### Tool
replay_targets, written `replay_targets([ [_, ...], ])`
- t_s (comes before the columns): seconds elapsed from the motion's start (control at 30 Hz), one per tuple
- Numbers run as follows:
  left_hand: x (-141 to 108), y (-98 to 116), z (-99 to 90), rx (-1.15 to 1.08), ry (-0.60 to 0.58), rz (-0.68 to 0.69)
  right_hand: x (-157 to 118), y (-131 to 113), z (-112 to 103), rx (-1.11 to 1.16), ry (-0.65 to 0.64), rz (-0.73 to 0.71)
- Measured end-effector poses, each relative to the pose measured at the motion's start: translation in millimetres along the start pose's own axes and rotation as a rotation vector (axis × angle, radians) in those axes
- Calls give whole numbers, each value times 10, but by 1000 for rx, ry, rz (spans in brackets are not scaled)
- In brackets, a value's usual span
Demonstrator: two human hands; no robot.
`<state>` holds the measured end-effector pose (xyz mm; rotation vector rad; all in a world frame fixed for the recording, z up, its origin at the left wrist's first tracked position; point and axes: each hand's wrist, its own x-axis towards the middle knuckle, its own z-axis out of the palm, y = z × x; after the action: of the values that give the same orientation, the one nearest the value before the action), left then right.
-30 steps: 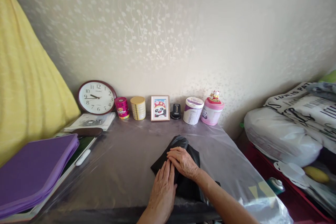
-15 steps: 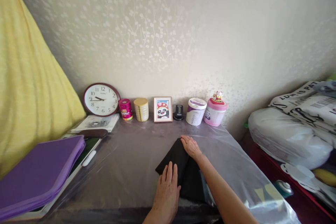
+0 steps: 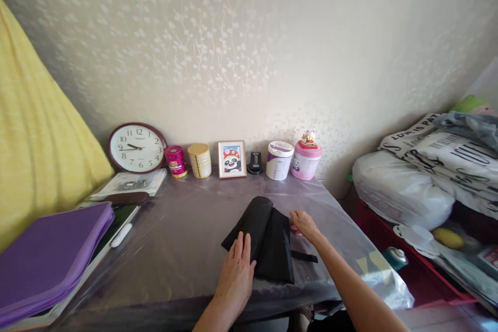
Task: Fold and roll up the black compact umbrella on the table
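Observation:
A folded piece of black fabric (image 3: 274, 249) lies on the plastic-covered table in front of me, with two overlapping panels that meet in a slanting seam. A short black strap (image 3: 305, 256) sticks out from its right side. My left hand (image 3: 238, 272) rests flat on the fabric's lower left part, fingers stretched and open. At the upper right edge is my right hand (image 3: 302, 224), its fingers curled closed. Whether those fingers pinch the fabric's edge or something small cannot be made out.
Along the wall stand a clock (image 3: 137, 148), a pink can (image 3: 176, 162), a yellow-lidded can (image 3: 199, 161), a panda picture frame (image 3: 232, 160) and two tubs (image 3: 279, 162). Purple folders (image 3: 54, 254) lie left. Right of the table is a bulging white bag (image 3: 400, 189).
My right hand has left the fabric's top corner, moved right and down, and curled. The black strap now shows at the right. The view has shifted slightly; my left hand stays on the fabric.

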<state>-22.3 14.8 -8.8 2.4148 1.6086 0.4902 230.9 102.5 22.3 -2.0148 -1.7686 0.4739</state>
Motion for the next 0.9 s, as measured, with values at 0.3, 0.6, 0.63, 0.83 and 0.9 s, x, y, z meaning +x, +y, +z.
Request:
replay_targets([
  [0.3,25,-59,11,-69,-25,-15,-175,-106,118,334,-33,291],
  [0.6,27,-33,-54,-81,-47,-45,-233,-210,298,294,113,290],
  [0.63,26,-29,-60,-78,-49,-46,-237,-205,298,281,130,282],
  [0.83,9,-6,-68,-46,-39,-47,-308,-121,238,231,209,238],
  [0.9,1,1,-63,-32,-21,-42,-320,-114,235,231,218,230],
])
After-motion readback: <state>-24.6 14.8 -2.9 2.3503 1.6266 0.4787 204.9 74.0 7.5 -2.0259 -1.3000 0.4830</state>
